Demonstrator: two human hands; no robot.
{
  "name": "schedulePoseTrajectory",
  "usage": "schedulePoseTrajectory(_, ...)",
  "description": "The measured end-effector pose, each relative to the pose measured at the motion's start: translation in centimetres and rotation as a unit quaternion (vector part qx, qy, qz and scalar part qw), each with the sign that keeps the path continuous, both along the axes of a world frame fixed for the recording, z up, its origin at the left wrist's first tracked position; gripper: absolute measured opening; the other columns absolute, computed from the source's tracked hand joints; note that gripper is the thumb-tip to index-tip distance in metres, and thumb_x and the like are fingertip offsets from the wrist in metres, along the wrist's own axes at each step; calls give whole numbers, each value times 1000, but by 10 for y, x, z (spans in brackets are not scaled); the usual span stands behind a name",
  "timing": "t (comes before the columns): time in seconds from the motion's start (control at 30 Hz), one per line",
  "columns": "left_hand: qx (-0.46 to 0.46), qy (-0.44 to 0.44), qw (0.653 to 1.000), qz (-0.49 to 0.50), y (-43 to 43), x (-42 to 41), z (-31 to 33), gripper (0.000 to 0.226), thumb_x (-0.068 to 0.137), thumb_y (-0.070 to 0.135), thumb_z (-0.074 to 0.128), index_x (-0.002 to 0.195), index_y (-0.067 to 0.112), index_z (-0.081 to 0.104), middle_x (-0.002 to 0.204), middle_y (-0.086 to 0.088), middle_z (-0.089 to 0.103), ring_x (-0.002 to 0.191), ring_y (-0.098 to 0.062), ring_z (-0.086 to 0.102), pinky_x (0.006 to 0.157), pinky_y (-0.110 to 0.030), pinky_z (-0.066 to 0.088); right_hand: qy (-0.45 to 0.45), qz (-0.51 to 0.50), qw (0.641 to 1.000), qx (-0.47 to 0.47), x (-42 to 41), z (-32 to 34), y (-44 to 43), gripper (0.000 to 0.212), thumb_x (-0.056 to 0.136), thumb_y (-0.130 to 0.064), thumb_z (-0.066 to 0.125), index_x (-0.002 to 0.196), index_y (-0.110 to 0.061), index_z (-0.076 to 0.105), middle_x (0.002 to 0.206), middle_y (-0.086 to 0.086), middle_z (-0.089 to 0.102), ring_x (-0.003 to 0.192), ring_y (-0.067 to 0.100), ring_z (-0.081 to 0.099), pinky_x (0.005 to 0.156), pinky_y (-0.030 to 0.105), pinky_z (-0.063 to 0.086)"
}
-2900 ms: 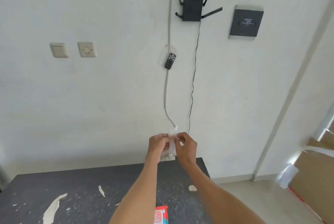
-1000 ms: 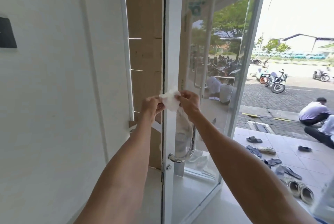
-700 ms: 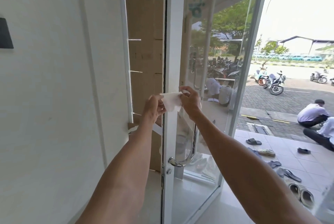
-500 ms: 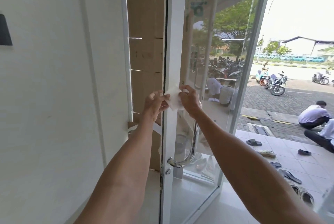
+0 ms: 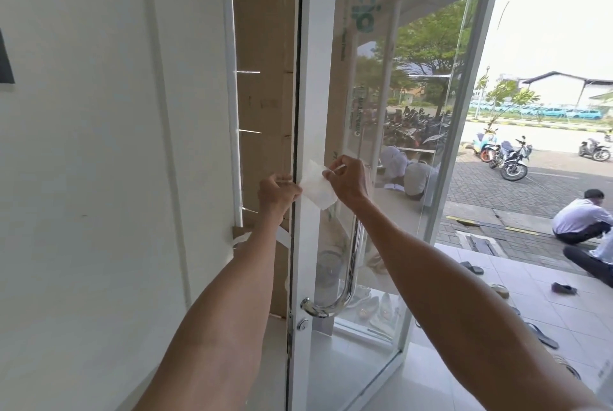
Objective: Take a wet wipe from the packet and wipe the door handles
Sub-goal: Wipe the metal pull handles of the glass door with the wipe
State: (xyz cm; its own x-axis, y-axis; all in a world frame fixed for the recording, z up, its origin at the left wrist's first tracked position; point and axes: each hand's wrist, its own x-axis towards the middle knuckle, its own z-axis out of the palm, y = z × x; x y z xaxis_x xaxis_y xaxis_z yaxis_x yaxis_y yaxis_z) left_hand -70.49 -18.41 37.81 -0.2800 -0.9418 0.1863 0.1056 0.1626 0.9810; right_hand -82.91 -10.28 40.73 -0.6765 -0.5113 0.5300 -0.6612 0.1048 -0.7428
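Note:
A white wet wipe [image 5: 317, 187] is stretched between my two hands in front of the white door frame [image 5: 311, 85]. My left hand [image 5: 278, 193] pinches its left edge and my right hand [image 5: 347, 181] pinches its upper right corner. Below my right wrist a curved chrome door handle [image 5: 351, 271] runs down the glass door and bends into the frame above a round lock [image 5: 302, 324]. The handle's upper end is hidden behind my right hand and forearm. The wipe hangs above the handle without touching it. No wipe packet is in view.
The glass door [image 5: 414, 145] stands open toward a tiled porch with several sandals [image 5: 471, 267]. People sit outside on the right [image 5: 583, 216] and motorbikes [image 5: 512, 161] are parked beyond. A white wall [image 5: 99, 178] fills the left, with a cardboard-covered panel [image 5: 265, 95] beside the frame.
The view turned from a table and wall to the glass door. Over the last second my hands kept hold of the wipe, pulling it open between them in front of the frame.

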Motion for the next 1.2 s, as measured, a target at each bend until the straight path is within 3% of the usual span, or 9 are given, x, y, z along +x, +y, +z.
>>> schedulePoseTrajectory(0.17,-39,-79,995,39,6,-8,-12,16,65,0,59,75,12,60,79,-11,69,71,-24,64,70,-37,58,101,-23,993,62,-4,-2,-5,19,68,-13,80,79,-19,66,81,0,71,78,21,65,69,35,55)
schedulePoseTrajectory(0.33,-77,-114,989,59,11,-10,-12,14,66,-1,60,70,12,58,74,-7,64,71,-22,61,67,-35,56,219,-19,972,86,-3,-9,-12,23,78,1,63,92,-15,73,87,10,74,78,29,70,67,41,58)
schedulePoseTrajectory(0.5,-180,-122,971,97,14,-9,-8,15,72,-6,57,73,9,59,80,-8,66,75,-24,61,68,-37,57,272,39,953,126,11,-10,-10,26,88,-23,58,110,-19,71,92,12,75,82,30,70,70,37,56)
schedulePoseTrajectory(0.57,-210,-123,964,105,16,-8,-6,13,77,-4,57,83,5,65,89,-11,69,80,-24,63,72,-34,55,286,41,946,146,12,-10,-8,22,85,-28,63,100,-15,73,84,10,74,78,29,69,64,31,51)
schedulePoseTrajectory(0.67,-232,-118,959,114,22,-9,-4,20,79,0,57,95,2,68,93,-10,71,83,-24,64,76,-32,54,299,39,936,184,4,-14,-4,12,80,-20,63,78,-11,71,69,12,67,67,31,64,55,30,42)
schedulePoseTrajectory(0.77,-235,-112,956,134,19,-11,-6,21,77,2,59,95,4,69,91,-9,73,82,-22,66,77,-30,55,314,38,934,166,-5,-22,0,11,78,-20,64,82,-15,73,69,12,70,65,32,66,61,37,54)
schedulePoseTrajectory(0.93,-244,-113,948,173,17,-20,-12,12,80,15,68,90,9,68,85,-7,74,73,-22,68,71,-30,56,355,50,924,133,-21,-36,7,18,82,-23,64,98,-20,73,84,7,75,73,29,70,67,38,57)
schedulePoseTrajectory(1.07,-224,-113,951,180,18,-25,-12,14,77,15,69,89,8,68,83,-7,73,74,-21,67,72,-33,57,371,63,913,155,-15,-28,2,19,84,-19,58,95,-14,72,85,11,74,76,33,68,64,35,53)
schedulePoseTrajectory(1.2,-217,-119,952,181,19,-26,-7,18,77,16,72,91,7,67,87,-7,73,74,-20,65,70,-26,52,398,46,897,188,-3,-23,-8,15,85,-11,52,88,-9,67,83,15,70,77,36,66,59,32,38)
